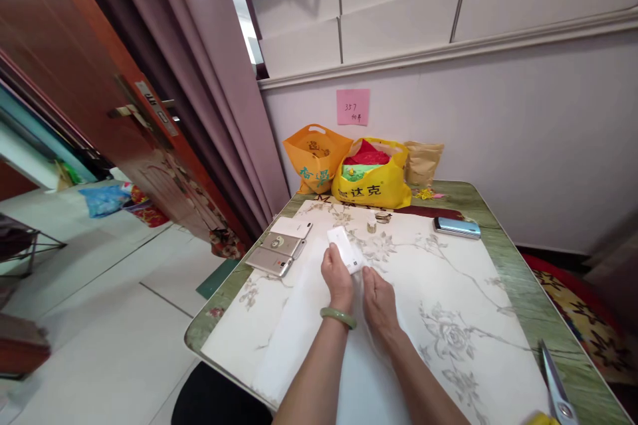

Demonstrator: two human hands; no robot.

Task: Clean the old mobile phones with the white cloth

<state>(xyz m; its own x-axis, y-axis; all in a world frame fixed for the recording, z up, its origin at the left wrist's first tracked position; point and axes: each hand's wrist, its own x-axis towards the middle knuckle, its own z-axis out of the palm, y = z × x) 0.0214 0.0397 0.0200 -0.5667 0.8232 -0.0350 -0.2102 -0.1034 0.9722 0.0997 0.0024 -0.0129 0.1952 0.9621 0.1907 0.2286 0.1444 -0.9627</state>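
Note:
My left hand (337, 277) is closed round the near end of a white phone (344, 249), held just above the floral white paper (438, 292) on the table. A green bangle sits on that wrist. My right hand (379, 299) rests beside it with its fingers curled on a thin clear film or the paper; what they pinch is too faint to name. To the left lie three more phones (279, 246), one white and two gold, in a row.
Orange bag (316, 156) and yellow bag (371, 182) stand at the table's far edge by the wall. A blue phone (457, 227) lies at the right, a small bottle (371, 222) near the middle, scissors (555, 388) at the near right corner. A door stands open at left.

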